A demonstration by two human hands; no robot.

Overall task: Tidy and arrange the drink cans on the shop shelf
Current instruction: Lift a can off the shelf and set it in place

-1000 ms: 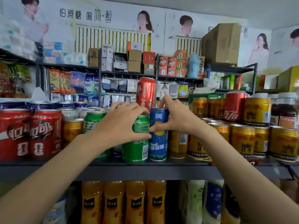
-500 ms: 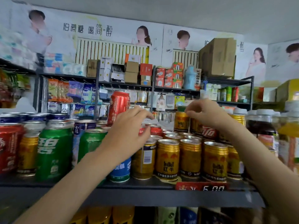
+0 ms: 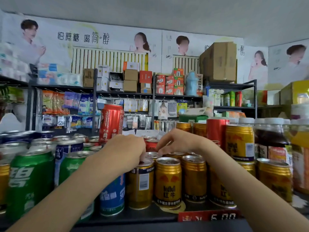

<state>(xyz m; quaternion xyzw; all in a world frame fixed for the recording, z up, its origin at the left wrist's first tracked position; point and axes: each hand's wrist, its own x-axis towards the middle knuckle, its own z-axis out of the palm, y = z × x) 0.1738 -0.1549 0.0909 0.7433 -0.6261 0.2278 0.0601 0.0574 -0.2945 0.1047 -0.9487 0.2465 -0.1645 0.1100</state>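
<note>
Drink cans crowd a dark shelf (image 3: 133, 220). My left hand (image 3: 127, 149) reaches over the front row, and its fingertips curl down onto the lid of a gold can (image 3: 140, 183). My right hand (image 3: 178, 141) is further back, with its fingers bent down onto the tops of second-row gold cans (image 3: 175, 154), next to a small red can (image 3: 151, 144). What the right fingers hold is hidden. More gold cans (image 3: 168, 181) stand in front. A blue can (image 3: 112, 198) and green cans (image 3: 30, 181) stand to the left.
A tall red can (image 3: 111, 122) stands on top of other cans behind my left hand. At the right, another red can (image 3: 216, 131) and a gold can (image 3: 240, 141) are stacked high beside white-capped bottles (image 3: 270, 139). A red price tag (image 3: 209, 216) hangs on the shelf's edge.
Both hands let go of the green and blue cans and moved right to the gold cans. They have since lowered onto the can tops, and my view has come closer.
</note>
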